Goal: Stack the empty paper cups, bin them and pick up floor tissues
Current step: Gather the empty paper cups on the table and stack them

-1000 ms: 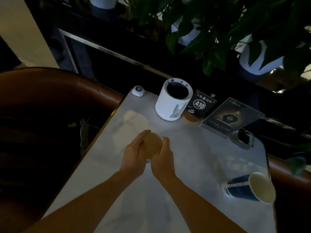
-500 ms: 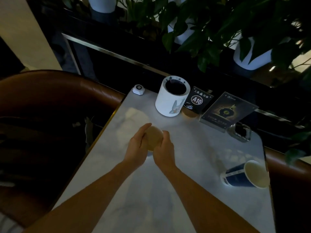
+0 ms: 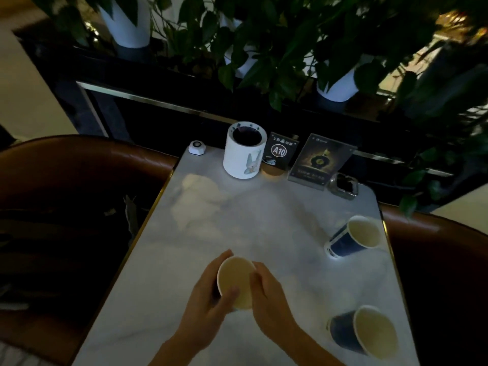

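An empty paper cup [image 3: 235, 278], cream inside, stands upright near the front middle of the marble table [image 3: 237, 212]. My left hand [image 3: 208, 305] wraps its left side and my right hand [image 3: 269, 291] presses its right side. A blue paper cup [image 3: 353, 237] lies on its side at the right edge, mouth turned up and right. Another blue cup [image 3: 365, 332] lies tipped over near the front right corner. No tissues show on the floor.
A white cylindrical holder [image 3: 244, 150], a small call button [image 3: 197, 147], an A10 table sign [image 3: 280, 151], a menu stand [image 3: 320, 162] and a glass ashtray [image 3: 344, 186] line the table's far edge. Brown leather seats [image 3: 79, 167] flank both sides. Potted plants [image 3: 264, 35] hang behind.
The view has tilted down and pulled back, so a second blue cup now shows at the front right. Both hands with the cup sit nearer the table's front edge.
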Demonstrator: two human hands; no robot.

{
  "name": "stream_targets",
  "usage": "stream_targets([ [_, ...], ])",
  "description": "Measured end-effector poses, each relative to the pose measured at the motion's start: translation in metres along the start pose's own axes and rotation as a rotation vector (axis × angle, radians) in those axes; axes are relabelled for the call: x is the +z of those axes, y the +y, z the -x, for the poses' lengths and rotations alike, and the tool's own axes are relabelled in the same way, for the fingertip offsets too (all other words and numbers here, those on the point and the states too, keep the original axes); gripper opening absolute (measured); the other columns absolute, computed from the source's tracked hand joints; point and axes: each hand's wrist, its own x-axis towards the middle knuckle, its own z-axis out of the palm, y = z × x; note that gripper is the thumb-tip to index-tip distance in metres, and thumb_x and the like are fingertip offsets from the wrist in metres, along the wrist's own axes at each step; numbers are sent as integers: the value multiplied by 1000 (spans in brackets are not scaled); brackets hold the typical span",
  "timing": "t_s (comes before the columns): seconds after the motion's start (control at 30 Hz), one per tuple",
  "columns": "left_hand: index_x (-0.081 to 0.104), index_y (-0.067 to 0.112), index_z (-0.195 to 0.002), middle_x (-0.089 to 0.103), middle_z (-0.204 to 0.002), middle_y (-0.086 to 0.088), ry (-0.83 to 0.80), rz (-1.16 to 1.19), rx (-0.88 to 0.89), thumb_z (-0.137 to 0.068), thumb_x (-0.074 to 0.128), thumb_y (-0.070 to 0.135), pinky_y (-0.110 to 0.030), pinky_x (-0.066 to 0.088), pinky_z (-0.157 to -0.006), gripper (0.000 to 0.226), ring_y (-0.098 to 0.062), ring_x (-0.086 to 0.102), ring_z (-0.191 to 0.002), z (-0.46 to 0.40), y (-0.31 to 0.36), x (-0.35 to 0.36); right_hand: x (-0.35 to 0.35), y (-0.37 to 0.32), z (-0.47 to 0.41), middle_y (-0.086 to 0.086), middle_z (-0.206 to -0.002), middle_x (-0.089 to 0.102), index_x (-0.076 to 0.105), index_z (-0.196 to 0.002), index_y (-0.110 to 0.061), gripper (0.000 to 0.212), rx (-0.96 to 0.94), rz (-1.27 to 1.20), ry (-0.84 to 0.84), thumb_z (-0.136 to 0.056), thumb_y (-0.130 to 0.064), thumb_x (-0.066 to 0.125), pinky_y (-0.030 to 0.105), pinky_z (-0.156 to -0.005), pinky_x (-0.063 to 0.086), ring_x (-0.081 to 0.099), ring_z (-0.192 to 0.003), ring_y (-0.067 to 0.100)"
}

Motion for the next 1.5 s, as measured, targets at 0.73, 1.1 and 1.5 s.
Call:
stream_targets([
  [0.73,32,33,-143,47,-143,13,-379,-184,37,-60,80,53,-34,47,-102,98,-9,48,-129,28,28,49,-56,31,65,19,-108,58,49,-120,13,30,122,-303,221,-100,-3,33,3,-68,47,55,-79,10],
  [1.1,41,49,-125,58,-123,28,-307,-370,83,-46,91,46,-20,49,-95,94,4,55,-115,39,20,73,-69,36,91,-17,-96,61,52,-99,-36,16,110,-225,282,-100,-27,39,11,-76,47,60,-90,3],
  [1.5,43,54,-117,57,-116,37,-223,-332,15,-46,91,44,-5,48,-78,86,11,57,-106,46,2,78,-118,126,66,11,-159,19,24,-148,-19,64,172,880,419,-94,-51,38,53,-119,15,10,-148,33],
])
